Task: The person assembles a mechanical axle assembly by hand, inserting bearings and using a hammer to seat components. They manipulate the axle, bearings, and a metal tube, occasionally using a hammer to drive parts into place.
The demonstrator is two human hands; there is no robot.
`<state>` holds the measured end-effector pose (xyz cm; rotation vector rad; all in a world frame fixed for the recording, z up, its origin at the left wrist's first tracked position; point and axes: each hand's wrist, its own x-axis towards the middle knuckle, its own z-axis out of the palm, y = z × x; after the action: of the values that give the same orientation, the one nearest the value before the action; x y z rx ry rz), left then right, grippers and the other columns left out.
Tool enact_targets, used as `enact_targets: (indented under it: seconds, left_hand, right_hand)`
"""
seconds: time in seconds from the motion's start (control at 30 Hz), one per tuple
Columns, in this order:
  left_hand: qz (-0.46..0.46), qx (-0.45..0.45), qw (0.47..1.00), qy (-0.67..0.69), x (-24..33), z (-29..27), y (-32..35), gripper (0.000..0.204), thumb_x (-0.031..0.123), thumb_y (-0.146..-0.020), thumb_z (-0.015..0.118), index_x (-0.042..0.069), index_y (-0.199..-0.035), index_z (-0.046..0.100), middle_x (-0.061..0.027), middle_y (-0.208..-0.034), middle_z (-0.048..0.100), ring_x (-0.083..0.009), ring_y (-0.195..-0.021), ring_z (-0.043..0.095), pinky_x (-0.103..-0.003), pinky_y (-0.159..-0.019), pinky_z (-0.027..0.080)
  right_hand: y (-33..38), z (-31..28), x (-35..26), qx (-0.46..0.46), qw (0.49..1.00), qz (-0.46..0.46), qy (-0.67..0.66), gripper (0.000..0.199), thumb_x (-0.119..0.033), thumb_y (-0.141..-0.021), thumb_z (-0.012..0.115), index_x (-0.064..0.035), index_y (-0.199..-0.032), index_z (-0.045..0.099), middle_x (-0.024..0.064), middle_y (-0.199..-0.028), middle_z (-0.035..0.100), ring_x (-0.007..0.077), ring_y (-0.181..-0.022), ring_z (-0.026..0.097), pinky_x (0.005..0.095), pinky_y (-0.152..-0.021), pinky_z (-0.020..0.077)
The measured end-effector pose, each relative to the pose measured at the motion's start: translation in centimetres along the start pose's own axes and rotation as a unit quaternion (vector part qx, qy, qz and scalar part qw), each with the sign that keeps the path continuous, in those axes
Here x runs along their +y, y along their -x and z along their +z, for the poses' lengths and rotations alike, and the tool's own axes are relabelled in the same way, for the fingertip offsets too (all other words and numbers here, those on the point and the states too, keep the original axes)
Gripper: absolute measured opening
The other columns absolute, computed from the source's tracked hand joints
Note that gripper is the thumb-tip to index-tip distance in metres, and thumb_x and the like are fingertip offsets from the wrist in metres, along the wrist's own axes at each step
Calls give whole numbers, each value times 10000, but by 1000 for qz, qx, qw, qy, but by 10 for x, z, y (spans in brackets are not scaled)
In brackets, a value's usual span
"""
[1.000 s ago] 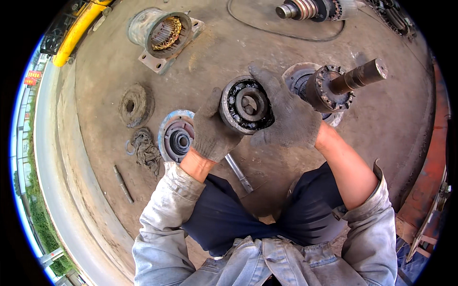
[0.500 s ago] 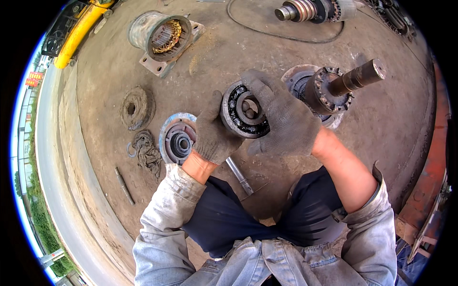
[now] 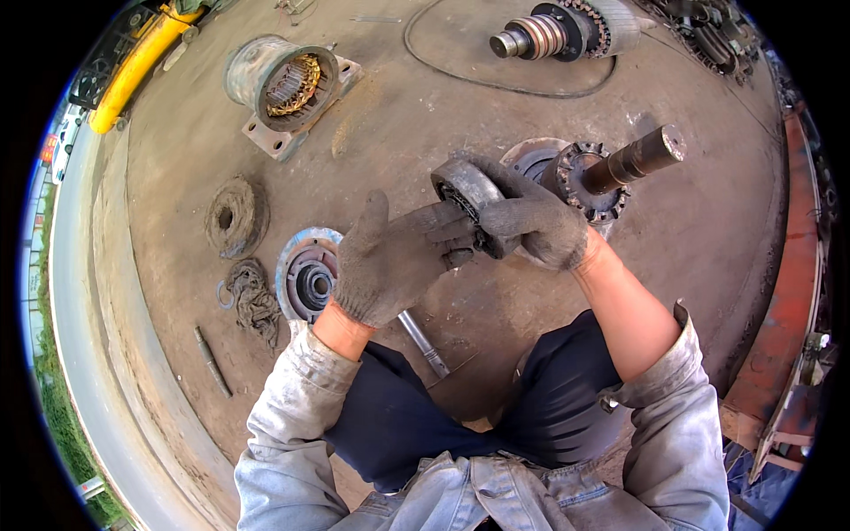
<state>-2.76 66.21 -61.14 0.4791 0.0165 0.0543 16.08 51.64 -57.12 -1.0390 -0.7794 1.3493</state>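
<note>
Now the greased ball bearing (image 3: pixel 475 183) is swung nearly edge-on, in the air above the floor (image 3: pixel 354 190), in front of the person's knees. The right hand (image 3: pixel 536 217) pinches its outer ring, thumb on the near side, fingers wrapping behind. The left hand (image 3: pixel 385 257) is spread, palm up, thumb apart, fingertips at the greased face; seemingly touching, exact contact unclear. Likely meaning: right hand carries the weight, left is freed to work that face or the grease.

Versus the earlier frames: both hands cupped the bearing, face and bore toward the camera; now mostly outer rim shows and the bore is hidden. Floor parts sit a bit further left in view, probably just head movement.

Around: flanged end cover (image 3: pixel 291 256) beside the left wrist, metal tube (image 3: pixel 423 343) below the left hand, upright shaft assembly (image 3: pixel 633 164) beyond the right hand, stator housing (image 3: pixel 252 80) farther off, upper left.
</note>
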Motion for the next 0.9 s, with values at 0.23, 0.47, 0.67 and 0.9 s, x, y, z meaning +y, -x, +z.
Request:
enact_targets:
  seconds: [0.23, 0.47, 0.67, 0.9]
  left_hand:
    - [135, -31, 989, 54, 31, -8, 17, 685, 665, -1023, 478, 31, -1032, 739, -137, -1004, 719, -355, -1063, 635, -526, -1031, 448]
    - [141, 63, 987, 33, 30, -9, 15, 618, 593, -1038, 520, 27, -1152, 739, -163, -1133, 733, -354, -1122, 643, -495, -1030, 454]
    - [229, 138, 946, -185, 24, -14, 15, 477, 434, -1042, 593, -4, -1181, 721, -156, -1163, 724, -297, -1147, 645, -431, -1055, 461]
    - [435, 169, 498, -731, 7, 14, 7, 399, 140, -840, 807, 101, -1226, 712, -109, -1309, 643, -326, -1185, 578, -440, -1059, 430]
  right_hand:
    - [2, -3, 13, -10, 949, -73, -308, 817, -595, -949, 646, -58, -1531, 446, 188, -1481, 555, 392, -1353, 558, 645, -1144, 445]
    - [0, 4, 12, 43, 946, -64, -314, 1175, -893, -834, 527, -12, -1590, 343, 284, -1538, 470, 511, -1387, 491, 653, -1083, 499]
    - [3, 14, 15, 71, 954, -53, -285, 1189, -893, -817, 544, -1, -1580, 352, 296, -1525, 475, 523, -1376, 497, 647, -1047, 533]
    - [10, 24, 9, 41, 972, -54, -224, 1020, -798, -921, 503, 3, -1543, 398, 260, -1446, 557, 442, -1260, 623, 597, -913, 623]
